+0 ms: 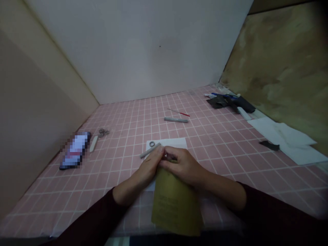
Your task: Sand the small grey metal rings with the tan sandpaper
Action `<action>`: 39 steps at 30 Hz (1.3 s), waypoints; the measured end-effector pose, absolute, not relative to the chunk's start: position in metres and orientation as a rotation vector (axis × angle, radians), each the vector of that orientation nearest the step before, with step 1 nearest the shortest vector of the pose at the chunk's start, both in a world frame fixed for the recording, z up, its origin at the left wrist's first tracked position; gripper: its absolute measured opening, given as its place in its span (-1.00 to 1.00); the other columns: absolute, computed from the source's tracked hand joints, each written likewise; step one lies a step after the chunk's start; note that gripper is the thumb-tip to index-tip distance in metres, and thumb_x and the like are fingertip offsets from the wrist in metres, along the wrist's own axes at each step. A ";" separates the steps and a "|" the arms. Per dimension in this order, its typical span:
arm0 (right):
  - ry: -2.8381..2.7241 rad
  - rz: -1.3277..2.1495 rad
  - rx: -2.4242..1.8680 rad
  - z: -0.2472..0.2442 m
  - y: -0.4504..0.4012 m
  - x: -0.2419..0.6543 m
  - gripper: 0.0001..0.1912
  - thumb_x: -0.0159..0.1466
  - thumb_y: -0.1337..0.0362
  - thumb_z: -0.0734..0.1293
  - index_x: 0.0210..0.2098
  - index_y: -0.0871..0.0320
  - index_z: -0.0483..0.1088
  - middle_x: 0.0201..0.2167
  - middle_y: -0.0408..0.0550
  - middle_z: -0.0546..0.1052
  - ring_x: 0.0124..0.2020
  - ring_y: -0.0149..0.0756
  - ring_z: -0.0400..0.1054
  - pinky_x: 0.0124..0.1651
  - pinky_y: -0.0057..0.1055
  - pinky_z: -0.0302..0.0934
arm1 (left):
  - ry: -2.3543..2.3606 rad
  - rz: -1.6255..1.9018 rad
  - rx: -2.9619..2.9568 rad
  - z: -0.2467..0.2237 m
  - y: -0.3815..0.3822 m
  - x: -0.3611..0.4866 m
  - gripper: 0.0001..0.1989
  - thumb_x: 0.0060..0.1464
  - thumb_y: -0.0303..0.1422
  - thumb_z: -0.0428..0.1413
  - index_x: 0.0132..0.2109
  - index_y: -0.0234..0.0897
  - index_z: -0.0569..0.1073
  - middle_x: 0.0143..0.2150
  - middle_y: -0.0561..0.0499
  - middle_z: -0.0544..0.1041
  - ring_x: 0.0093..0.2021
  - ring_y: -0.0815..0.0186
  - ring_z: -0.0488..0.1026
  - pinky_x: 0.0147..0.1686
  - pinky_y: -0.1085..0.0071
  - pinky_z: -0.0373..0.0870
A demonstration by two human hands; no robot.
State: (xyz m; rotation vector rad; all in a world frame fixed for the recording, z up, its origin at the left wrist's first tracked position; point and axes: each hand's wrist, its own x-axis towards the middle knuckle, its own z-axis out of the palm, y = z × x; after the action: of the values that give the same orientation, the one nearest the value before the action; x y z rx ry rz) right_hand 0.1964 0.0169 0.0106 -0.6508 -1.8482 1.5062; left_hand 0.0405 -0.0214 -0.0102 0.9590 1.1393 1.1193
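My two hands meet over a sheet of white paper (179, 142) near the front of the table. My right hand (186, 167) is closed on the top of a yellow-brown sandpaper sheet (174, 208), thumb in front. The sheet hangs toward me past the table edge, with faint print on the side facing me. My left hand (148, 167) is closed at the sheet's upper left corner; its fingertips are hidden. Just beyond it a grey rod (150, 150) lies slanted, its right end close to my fingers. A small grey ring (152, 144) rests on the paper.
Farther back lie another grey rod (176, 120) and a thin red-handled tool (183, 114). At left are a phone (75, 150), a white strip (94, 144) and several rings (101, 131). Dark scraps (219, 101) and white sheets (282, 136) lie at right. Walls enclose the table.
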 end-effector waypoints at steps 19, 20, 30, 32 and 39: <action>-1.197 2.131 -0.857 0.024 0.030 0.203 -0.66 0.10 0.07 0.50 -0.30 0.17 0.44 -0.44 -0.15 0.48 -0.49 -0.44 0.30 -0.39 -0.45 0.18 | 0.883 1.118 1.105 0.014 -0.020 0.027 -0.74 0.20 -0.22 0.20 -0.03 -0.21 0.45 -0.22 0.01 0.42 -0.32 0.37 0.34 -0.30 0.45 0.30; -1.202 2.137 -0.842 0.025 0.029 0.204 -0.66 0.12 0.07 0.49 -0.27 0.16 0.43 -0.42 -0.14 0.49 -0.47 -0.42 0.31 -0.36 -0.44 0.19 | 0.879 1.117 1.087 0.014 -0.020 0.027 -0.76 0.22 -0.22 0.19 -0.03 -0.21 0.45 -0.21 0.01 0.41 -0.31 0.38 0.33 -0.30 0.45 0.30; -1.349 2.028 -0.905 0.026 0.030 0.206 -0.70 0.11 0.11 0.45 -0.45 0.15 0.29 -0.60 -0.26 0.29 -0.59 -0.49 0.09 -0.50 -0.47 -0.05 | 0.868 1.153 1.048 0.016 -0.017 0.025 -0.79 0.24 -0.21 0.17 -0.13 -0.26 0.42 -0.26 0.03 0.34 -0.31 0.39 0.29 -0.28 0.47 0.25; -1.388 2.013 -0.892 0.025 0.030 0.207 -0.69 0.13 0.09 0.46 -0.43 0.15 0.31 -0.58 -0.25 0.31 -0.57 -0.48 0.10 -0.49 -0.47 -0.05 | 0.886 1.144 1.073 0.016 -0.017 0.024 -0.79 0.23 -0.22 0.18 -0.11 -0.26 0.43 -0.24 0.02 0.35 -0.28 0.37 0.30 -0.26 0.46 0.26; -1.432 2.045 -0.900 0.019 0.034 0.209 -0.68 0.16 0.09 0.48 -0.38 0.17 0.34 -0.49 -0.20 0.38 -0.52 -0.48 0.19 -0.43 -0.48 0.02 | 0.885 1.102 1.268 0.015 -0.015 0.020 -0.78 0.24 -0.21 0.17 -0.08 -0.26 0.45 -0.24 0.02 0.38 -0.26 0.35 0.31 -0.22 0.42 0.26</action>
State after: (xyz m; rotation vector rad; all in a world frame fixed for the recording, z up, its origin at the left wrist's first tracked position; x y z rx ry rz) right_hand 0.2091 0.0345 0.0194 -0.8996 -1.4316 2.0449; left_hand 0.0196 -0.0150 0.0150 1.2677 0.8855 1.1023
